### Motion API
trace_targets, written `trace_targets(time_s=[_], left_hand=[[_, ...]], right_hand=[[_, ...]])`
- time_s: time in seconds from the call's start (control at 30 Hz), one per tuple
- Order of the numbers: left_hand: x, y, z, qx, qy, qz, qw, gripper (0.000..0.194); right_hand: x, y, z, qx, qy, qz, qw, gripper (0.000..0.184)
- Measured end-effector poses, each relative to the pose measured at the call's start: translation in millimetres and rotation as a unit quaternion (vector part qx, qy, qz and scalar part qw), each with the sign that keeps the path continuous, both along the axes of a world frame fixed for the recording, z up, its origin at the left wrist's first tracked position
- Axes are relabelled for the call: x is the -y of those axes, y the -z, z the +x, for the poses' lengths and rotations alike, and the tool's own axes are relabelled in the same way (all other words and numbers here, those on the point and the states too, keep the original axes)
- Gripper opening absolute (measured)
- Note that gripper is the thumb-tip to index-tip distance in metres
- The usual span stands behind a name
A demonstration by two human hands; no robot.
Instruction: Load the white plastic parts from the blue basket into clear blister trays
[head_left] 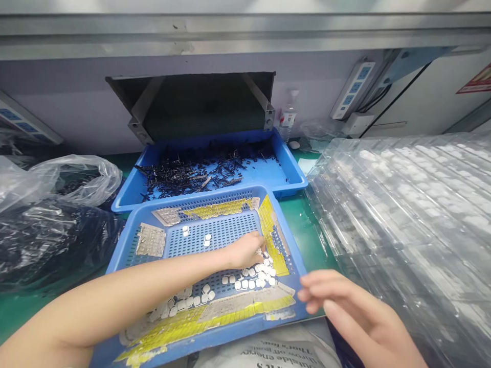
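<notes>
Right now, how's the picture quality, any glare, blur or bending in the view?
Head view: even overhead light, soft shadows only. Glare whitens the clear trays at right and the plastic bag at left. The right hand is blurred; the left hand in the perforated tray is sharper. Wide-angle distortion bows the shelf rail and stretches the edges.

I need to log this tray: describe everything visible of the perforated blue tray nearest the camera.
The perforated blue tray looks like plastic, with a raised rim and gridded holes. It sits tilted, overlapping the rear blue tray. Yellow strips line its edges; small white pieces lie scattered inside. The left hand reaches into it; the right hand hovers at its near corner.
</notes>
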State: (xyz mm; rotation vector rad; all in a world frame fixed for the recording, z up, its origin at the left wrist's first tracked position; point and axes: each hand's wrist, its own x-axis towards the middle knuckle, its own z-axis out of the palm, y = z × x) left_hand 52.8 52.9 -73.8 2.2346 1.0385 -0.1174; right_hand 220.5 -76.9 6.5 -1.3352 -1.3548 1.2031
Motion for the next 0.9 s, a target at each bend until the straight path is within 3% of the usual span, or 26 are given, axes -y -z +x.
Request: trace_targets(time_s=[0.13,0.27,0.33,0.4,0.47,0.53,0.57,0.63,0.67,0.73,0.8,0.9], left_hand=[[-2.5,-21.4,-12.5,0.019,-0.022,-0.046,0.999,0.012],[7.5,-69.0,-23.7,0.135,-0.056,-0.149,0.978,0.018],[12.4,-91.2,-24.1,0.199,-0.038,-0.098,0.974,0.024],[12.2,-102.3,-22.2,0.232,-0.037,-0.001,0.972,0.03],[7.6,-97.2,-20.1,0.247,-0.104,0.069,0.961,0.028],[4.5,-76.0,-18.2,0.212,-0.15,0.121,0.958,0.015],[5.4,-61.1,-17.0,0.178,-0.131,0.144,0.965,0.011],[13.0,-29.0,-13.9,0.106,0.037,0.154,0.982,0.008],[18.5,-14.6,-12.5,0.09,0.129,0.165,0.974,0.013],[28.0,5.6,-12.3,0.075,0.245,0.196,0.946,0.018],[30.0,12.3,-19.4,0.059,0.283,0.224,0.931,0.022],[19.7,5.2,-47.3,0.007,0.283,0.229,0.931,0.029]], right_hand=[[-18.4,14.9,-18.5,-0.199,0.05,-0.101,0.974,0.019],[-29.8,23.0,-39.8,-0.414,0.056,-0.186,0.889,0.025],[-36.7,23.8,-48.9,-0.486,0.032,-0.233,0.842,0.023],[-41.9,23.5,-53.7,-0.527,0.028,-0.274,0.804,0.021],[-44.0,22.8,-52.4,-0.551,0.053,-0.29,0.78,0.02],[-43.3,21.6,-46.3,-0.579,0.067,-0.276,0.764,0.018],[-42.5,21.0,-42.6,-0.592,0.064,-0.262,0.76,0.018],[-41.2,20.0,-36.6,-0.604,0.048,-0.231,0.761,0.016],[-41.0,19.7,-35.0,-0.603,0.043,-0.22,0.766,0.015],[-41.7,19.8,-35.5,-0.592,0.04,-0.21,0.777,0.012],[-43.1,20.7,-39.3,-0.575,0.044,-0.215,0.788,0.011],[-45.3,22.9,-45.5,-0.546,0.048,-0.224,0.806,0.008]])
